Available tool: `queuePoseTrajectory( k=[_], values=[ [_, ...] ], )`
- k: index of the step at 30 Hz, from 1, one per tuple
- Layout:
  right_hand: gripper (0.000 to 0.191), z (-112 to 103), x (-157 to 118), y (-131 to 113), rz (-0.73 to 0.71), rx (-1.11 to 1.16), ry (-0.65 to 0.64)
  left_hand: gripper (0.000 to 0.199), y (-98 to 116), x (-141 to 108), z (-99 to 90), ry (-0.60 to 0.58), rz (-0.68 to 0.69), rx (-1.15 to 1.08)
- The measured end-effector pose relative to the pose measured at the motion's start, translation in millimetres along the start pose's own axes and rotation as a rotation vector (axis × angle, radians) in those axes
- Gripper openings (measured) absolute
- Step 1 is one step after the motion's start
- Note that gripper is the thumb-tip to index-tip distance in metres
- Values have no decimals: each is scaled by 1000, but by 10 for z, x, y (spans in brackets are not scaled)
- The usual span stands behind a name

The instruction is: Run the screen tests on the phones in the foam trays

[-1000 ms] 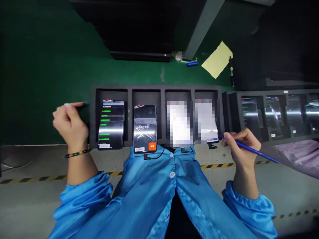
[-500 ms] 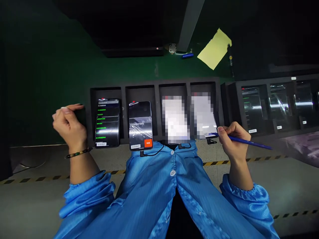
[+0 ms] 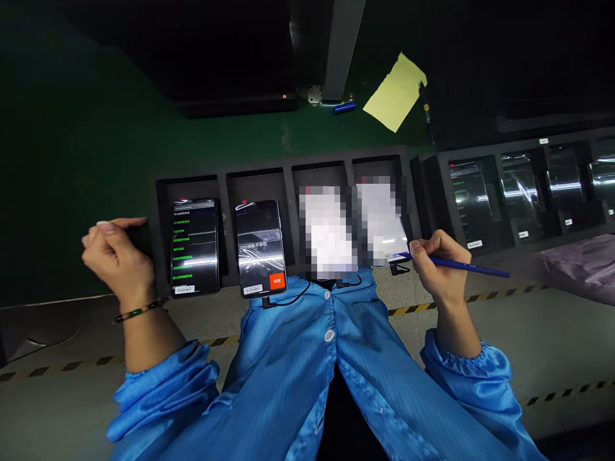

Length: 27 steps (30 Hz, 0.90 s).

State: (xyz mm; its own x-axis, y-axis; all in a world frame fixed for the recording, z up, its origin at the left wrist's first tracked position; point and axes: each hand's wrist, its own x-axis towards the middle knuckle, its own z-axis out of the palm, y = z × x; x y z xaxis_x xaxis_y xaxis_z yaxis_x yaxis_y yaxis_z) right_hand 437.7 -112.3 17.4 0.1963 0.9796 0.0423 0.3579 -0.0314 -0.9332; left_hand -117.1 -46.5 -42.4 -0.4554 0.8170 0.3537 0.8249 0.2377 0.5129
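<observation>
My right hand grips a blue pen between thumb and fingers. The pen's tip touches or hovers just over the small white label at the lower edge of the rightmost phone, whose screen is pale and partly blurred out. Left of it in the dark tray lie a phone with a white, blurred screen, a phone with an orange-red square and a phone with green text lines. My left hand rests loosely curled beside the tray's left end, holding nothing visible.
A second tray with several dark-screened phones stands at the right. Behind are a yellow paper, a dark pen, a blue pen cap and a grey stand. Short black cables hang at the front. Pinkish plastic lies right.
The whole view has shifted and tilted slightly, with the trays appearing further left. On the second phone from the left, the upside-down text now reads upright. Both hands keep nearly the same pose.
</observation>
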Motion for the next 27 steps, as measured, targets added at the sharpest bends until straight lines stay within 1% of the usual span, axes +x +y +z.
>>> queuePoseTrajectory(
  k=[4, 10, 13, 16, 17, 19, 21, 24, 27],
  values=[
    [45, -1, -14, 4, 21, -13, 15, 74, 4, -16, 4, 36, 38, -79],
    [49, -1, 5, -55, 12, -2, 7, 72, 23, -23, -2, 45, 50, -119],
    [49, 40, -43, -167, 64, 67, 22, 71, 30, -33, -3, 45, 29, -121],
    [38, 173, -164, -337, 55, 36, 59, 70, 29, -36, -7, 34, 40, -117],
    [34, 236, -209, -394, 35, 9, 29, 71, 27, -35, -9, 30, 49, -115],
    [27, 369, -283, -487, -4, -37, -73, 72, 26, -30, -14, 24, 61, -110],
    [23, 489, -317, -544, -37, -95, -140, 71, 32, -28, -20, 19, 56, -92],
    [26, 604, -298, -581, -121, -171, -164, 69, 50, -35, -33, 2, 45, -69],
    [31, 653, -248, -607, -201, -211, -217, 67, 61, -41, -46, -16, 44, -72]
  ],
)
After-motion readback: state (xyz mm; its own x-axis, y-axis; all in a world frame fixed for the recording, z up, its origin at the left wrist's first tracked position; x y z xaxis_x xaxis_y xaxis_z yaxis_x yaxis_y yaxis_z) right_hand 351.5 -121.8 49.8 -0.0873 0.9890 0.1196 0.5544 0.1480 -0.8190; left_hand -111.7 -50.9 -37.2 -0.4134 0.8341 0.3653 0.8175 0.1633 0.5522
